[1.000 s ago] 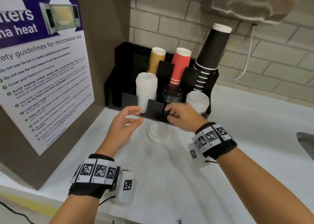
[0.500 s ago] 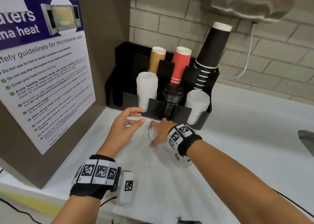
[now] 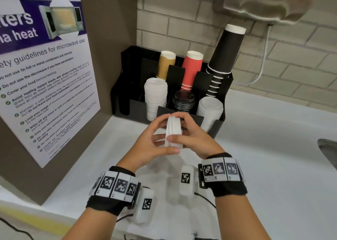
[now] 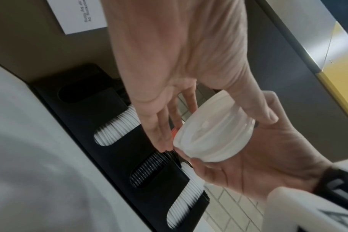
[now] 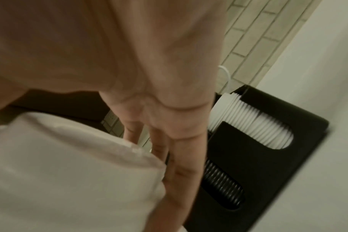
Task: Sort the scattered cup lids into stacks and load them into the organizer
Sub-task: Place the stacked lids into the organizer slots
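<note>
Head view — white lids (image 3: 173, 130) on edge, between both hands

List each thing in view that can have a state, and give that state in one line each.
Left hand: holds the white lids.
Right hand: holds the same lids.
White lids: small stack, on edge, off the counter.
Organizer: front slots hold white, black and white lid stacks.
</note>
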The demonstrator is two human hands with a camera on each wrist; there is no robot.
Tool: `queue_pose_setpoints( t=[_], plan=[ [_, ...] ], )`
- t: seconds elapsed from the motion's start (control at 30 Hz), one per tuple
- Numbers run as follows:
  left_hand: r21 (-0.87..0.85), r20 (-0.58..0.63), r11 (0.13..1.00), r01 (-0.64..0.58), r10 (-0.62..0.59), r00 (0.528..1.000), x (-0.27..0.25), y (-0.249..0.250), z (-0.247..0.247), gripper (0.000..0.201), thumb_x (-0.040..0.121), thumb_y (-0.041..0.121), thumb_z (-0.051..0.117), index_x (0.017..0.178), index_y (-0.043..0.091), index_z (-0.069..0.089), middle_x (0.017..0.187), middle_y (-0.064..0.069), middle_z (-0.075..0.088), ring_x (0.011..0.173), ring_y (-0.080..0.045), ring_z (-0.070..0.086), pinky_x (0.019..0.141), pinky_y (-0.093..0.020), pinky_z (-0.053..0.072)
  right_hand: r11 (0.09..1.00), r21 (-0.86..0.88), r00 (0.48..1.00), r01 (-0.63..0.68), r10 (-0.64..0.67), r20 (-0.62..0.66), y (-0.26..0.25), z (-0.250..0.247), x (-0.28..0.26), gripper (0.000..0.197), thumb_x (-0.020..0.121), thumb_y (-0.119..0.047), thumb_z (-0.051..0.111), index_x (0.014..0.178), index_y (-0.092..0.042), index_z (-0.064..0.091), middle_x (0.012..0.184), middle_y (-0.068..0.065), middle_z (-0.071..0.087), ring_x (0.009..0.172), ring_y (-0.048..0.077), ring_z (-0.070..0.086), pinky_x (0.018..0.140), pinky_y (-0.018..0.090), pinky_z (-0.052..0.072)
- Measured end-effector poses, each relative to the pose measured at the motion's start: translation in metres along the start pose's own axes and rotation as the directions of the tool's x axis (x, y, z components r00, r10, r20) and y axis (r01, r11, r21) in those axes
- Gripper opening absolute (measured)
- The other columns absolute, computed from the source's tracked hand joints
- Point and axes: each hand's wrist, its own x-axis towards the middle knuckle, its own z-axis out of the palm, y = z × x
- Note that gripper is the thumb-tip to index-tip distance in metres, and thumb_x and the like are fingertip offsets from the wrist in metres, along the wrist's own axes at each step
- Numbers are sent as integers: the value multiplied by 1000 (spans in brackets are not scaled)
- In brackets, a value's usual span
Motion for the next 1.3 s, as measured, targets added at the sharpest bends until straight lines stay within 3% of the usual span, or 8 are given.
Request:
queue_pose_setpoints(
  t=[0.1, 0.27, 0.53, 0.67, 0.83, 0.93, 1.1, 1.3],
  plan=[
    [2, -5, 1000, -21, 21, 1000, 1, 1, 4, 92, 50, 31, 92, 128, 51, 48, 128, 19, 55, 115, -16, 61, 87, -35, 57, 999, 48, 999, 23, -22, -29, 1, -6, -9, 62, 64, -32, 80, 118, -44, 52, 120, 4, 59, 109, 26, 61, 90, 52, 53],
    [24, -48, 998, -50, 51, 998, 2, 3, 12, 101, 46, 35, 93, 132, 50, 43, 127, 13, 51, 114, -15, 60, 82, -36, 58, 997, 61, 997, 44, -40, -62, 0, -11, -15, 67, 63, -34, 83, 121, -49, 52, 121, 0, 62, 111, 22, 61, 80, 37, 57],
    [40, -45, 998, -44, 45, 998, 2, 5, 18, 102, 44, 36, 93, 133, 47, 43, 130, 13, 49, 116, -17, 59, 90, -45, 56, 997, 40, 994, 69, -66, -91, 2, -9, -20, 65, 68, -24, 85, 123, -39, 56, 122, -1, 62, 114, 19, 60, 86, 42, 56],
    [47, -48, 997, -63, 65, 997, 4, 4, 19, 102, 44, 36, 93, 133, 45, 43, 129, 14, 51, 113, -16, 60, 88, -37, 57, 997, 1, 987, 82, -81, -137, 1, -9, -20, 65, 66, -23, 86, 122, -37, 56, 119, -4, 62, 109, 11, 62, 90, 38, 55],
    [51, -49, 997, -61, 63, 997, 9, 2, 18, 106, 49, 28, 96, 135, 47, 38, 138, 12, 46, 121, -13, 56, 97, -34, 50, 995, -19, 985, 93, -95, -142, -2, -13, -14, 60, 72, -14, 82, 120, -35, 55, 115, -1, 61, 104, 14, 63, 73, 28, 56],
    [52, -137, 998, -38, 44, 990, 10, 5, 11, 88, 55, 35, 82, 132, 46, 40, 137, 12, 46, 117, -6, 56, 97, -28, 46, 990, -80, 943, 115, -134, -305, -15, -45, -1, 54, 73, -13, 80, 114, -37, 54, 113, 2, 60, 94, 14, 63, 63, 21, 52],
    [134, -301, 990, -37, 76, 951, 10, 3, -9, 35, 87, 24, 67, 120, 31, 57, 124, 1, 55, 90, 5, 61, 78, -10, 45, 959, -282, 815, -1, -163, -556, -30, -128, 33, 55, 77, -24, 77, 126, -31, 54, 113, 1, 57, 97, 16, 58, 77, 22, 47],
    [201, -316, 979, -40, 104, 943, 8, -2, -21, 30, 89, 16, 68, 115, 27, 61, 117, 9, 58, 84, 8, 61, 74, -4, 42, 838, -483, 900, -252, 19, -436, -19, -158, 67, 63, 81, -25, 73, 138, -29, 46, 136, 0, 48, 126, 17, 43, 92, 24, 35]
  ],
)
